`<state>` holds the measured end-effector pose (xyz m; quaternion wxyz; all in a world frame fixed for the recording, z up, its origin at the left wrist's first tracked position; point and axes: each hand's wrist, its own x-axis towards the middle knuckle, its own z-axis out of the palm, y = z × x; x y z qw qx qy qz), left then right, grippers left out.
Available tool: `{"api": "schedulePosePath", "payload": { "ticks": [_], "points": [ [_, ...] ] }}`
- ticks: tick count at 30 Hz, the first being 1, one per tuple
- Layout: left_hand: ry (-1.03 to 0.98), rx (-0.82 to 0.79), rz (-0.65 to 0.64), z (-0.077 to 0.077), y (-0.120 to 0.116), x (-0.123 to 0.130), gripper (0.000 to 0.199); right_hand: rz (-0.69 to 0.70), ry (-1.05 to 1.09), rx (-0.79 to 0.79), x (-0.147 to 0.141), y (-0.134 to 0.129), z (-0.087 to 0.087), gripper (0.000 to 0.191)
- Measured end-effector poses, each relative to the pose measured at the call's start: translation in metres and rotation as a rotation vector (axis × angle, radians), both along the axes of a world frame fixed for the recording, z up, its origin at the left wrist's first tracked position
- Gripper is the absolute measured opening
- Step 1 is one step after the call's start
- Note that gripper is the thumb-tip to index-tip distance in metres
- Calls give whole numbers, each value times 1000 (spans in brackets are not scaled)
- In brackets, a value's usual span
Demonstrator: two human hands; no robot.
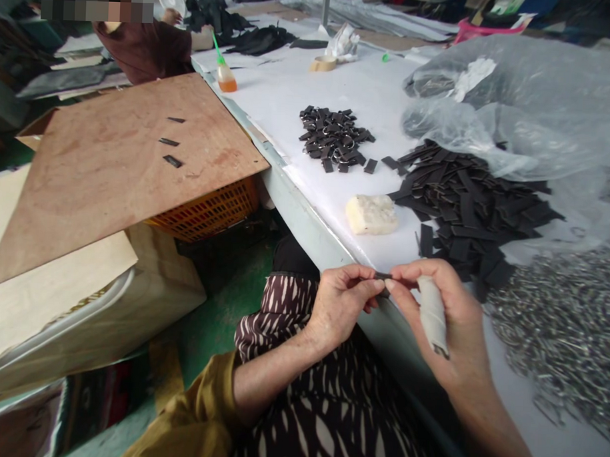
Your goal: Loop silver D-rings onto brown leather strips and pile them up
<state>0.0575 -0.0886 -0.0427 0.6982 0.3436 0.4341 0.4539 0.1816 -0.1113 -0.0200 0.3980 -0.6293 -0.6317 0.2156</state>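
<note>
Both hands meet at the table's near edge, pinching one small black strip (382,276) between them. My left hand (340,303) grips its left end with thumb and forefinger. At the right end are the fingertips of my right hand (445,313), which has a white wrap (432,313) around one finger. Just beyond the hands lies a cream foam block (371,215). Flat black strips (469,201) are heaped behind the right hand, and metal rings (562,324) are piled to its right. A smaller pile of black pieces with rings (333,136) sits farther back.
A wooden board (137,162) with several small dark pieces spans the left, above an orange crate (205,208). Clear plastic sheeting (520,96) covers the right back. A bottle with orange liquid (226,78) and a tape roll (323,63) stand farther off. Another person's sleeve (151,50) shows upper left.
</note>
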Motion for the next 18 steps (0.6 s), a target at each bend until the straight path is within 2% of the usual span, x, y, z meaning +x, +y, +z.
{"api": "schedulePosePath", "payload": {
  "ticks": [6, 18],
  "points": [
    [72, -17, -20, 1, -2, 1, 12, -25, -41, 0, -3, -3, 1, 11],
    [58, -31, -42, 7, -2, 0, 12, -6, -47, 0, 1, -7, -1, 11]
  ]
}}
